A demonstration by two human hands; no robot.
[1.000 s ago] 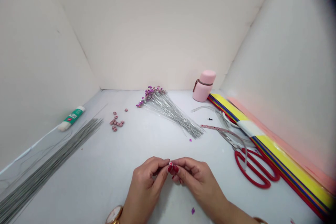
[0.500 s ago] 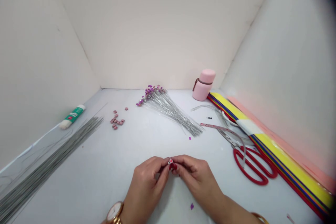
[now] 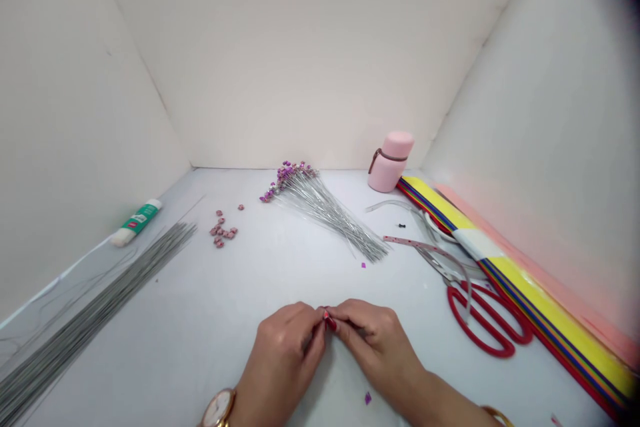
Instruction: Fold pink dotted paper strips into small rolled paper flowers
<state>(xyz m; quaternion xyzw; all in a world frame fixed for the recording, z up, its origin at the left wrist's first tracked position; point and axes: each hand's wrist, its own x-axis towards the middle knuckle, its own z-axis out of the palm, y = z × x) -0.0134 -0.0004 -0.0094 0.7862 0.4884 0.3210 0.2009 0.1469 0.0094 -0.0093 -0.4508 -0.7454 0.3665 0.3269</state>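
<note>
My left hand (image 3: pixel 285 353) and my right hand (image 3: pixel 373 340) meet fingertip to fingertip low in the middle of the white table (image 3: pixel 210 307). Both pinch one tiny pink-red piece (image 3: pixel 326 315), which is mostly hidden between the fingertips. A watch (image 3: pixel 217 408) sits on my left wrist. A small purple scrap (image 3: pixel 367 398) lies on the table just under my right wrist.
Wires with purple tips (image 3: pixel 320 203) fan out at the back middle. Small pink pieces (image 3: pixel 223 232) lie to the left, beside a bundle of plain wires (image 3: pixel 90 323) and a glue tube (image 3: pixel 136 222). Red scissors (image 3: pixel 475 310), coloured paper sheets (image 3: pixel 540 307) and a pink bottle (image 3: pixel 389 161) are on the right.
My fingertips have closed more tightly around the tiny piece, so less of it shows. Both hands stayed in the same spot.
</note>
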